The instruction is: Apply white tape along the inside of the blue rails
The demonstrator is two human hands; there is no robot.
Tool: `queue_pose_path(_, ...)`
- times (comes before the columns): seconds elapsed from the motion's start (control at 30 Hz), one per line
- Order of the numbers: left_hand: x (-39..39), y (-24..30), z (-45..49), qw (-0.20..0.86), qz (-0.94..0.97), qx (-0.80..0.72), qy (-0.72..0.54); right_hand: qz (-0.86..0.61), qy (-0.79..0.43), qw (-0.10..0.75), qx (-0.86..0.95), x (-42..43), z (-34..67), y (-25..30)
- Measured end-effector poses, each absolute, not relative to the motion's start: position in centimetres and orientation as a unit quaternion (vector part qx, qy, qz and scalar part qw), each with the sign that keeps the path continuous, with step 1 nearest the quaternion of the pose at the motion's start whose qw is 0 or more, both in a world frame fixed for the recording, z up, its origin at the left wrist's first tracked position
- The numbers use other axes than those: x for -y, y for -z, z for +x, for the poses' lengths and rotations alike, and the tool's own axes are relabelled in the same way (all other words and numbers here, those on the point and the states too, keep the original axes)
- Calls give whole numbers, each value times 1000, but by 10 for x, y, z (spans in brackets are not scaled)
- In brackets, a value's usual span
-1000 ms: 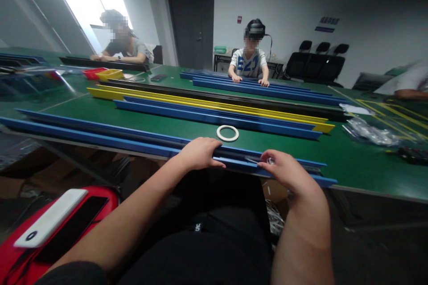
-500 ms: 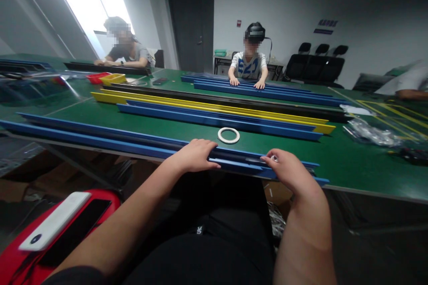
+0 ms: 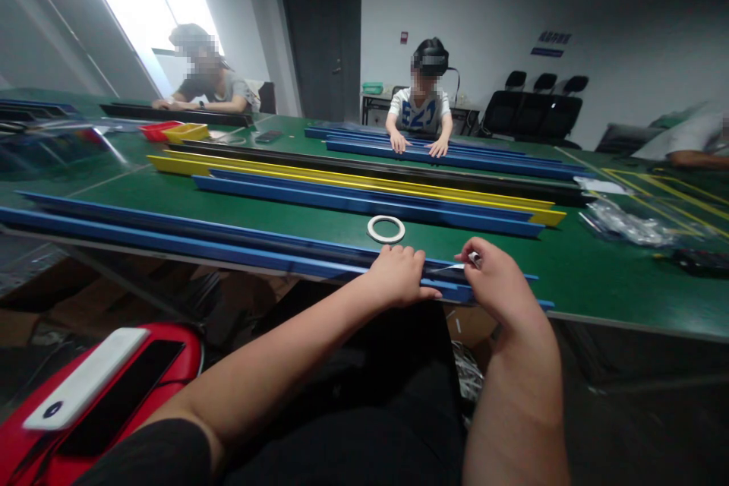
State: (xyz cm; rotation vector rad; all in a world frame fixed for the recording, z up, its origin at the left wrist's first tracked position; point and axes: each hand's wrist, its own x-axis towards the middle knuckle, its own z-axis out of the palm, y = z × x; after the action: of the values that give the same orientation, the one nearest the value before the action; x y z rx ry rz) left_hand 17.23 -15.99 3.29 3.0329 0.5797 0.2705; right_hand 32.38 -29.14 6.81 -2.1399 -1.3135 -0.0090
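Observation:
A long blue rail (image 3: 239, 245) with a black inner channel lies along the near table edge. Toward its right end my left hand (image 3: 399, 277) grips it from above, fingers over the far side and thumb along the near side. My right hand (image 3: 495, 277) is closed in a pinch on a thin white strip (image 3: 454, 267), with a small curled bit showing at the fingers. The strip slants from there down toward the rail's channel beside my left hand. Just behind the rail, a white ring-shaped roll (image 3: 386, 229) lies flat.
Farther back lie another blue rail (image 3: 364, 205), a yellow rail (image 3: 353, 184) and a black rail (image 3: 319, 161). Clear plastic wrapping (image 3: 620, 222) lies at right. Red (image 3: 161, 131) and yellow (image 3: 187, 133) trays stand at left. Across the table a person (image 3: 421, 110) rests both hands on blue rails.
My left hand has slid right along the rail, close to my right hand. My right hand has risen slightly, and more of the white strip shows lifted from the channel.

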Motion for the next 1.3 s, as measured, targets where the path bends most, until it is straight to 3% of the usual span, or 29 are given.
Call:
queue_pose_path(0.23, 161, -33, 170, 21, 974, -191, -117, -781, 69, 334, 524, 289, 332, -62)
queue_pose_path(0.73, 124, -35, 121, 9, 972, -203, -118, -807, -138, 234, 525, 286, 313, -58)
queue_pose_path(0.93, 100, -37, 90, -2, 971, -207, -117, -796, -148, 167, 562, 279, 303, -59)
queue_pose_path(1.07, 95, -37, 85, -6, 971, -210, -111, -776, -99, 177, 597, 282, 306, -64)
queue_pose_path(1.3, 100, -40, 88, -6, 972, -213, -95, -786, 98, 281, 542, 281, 310, -73)
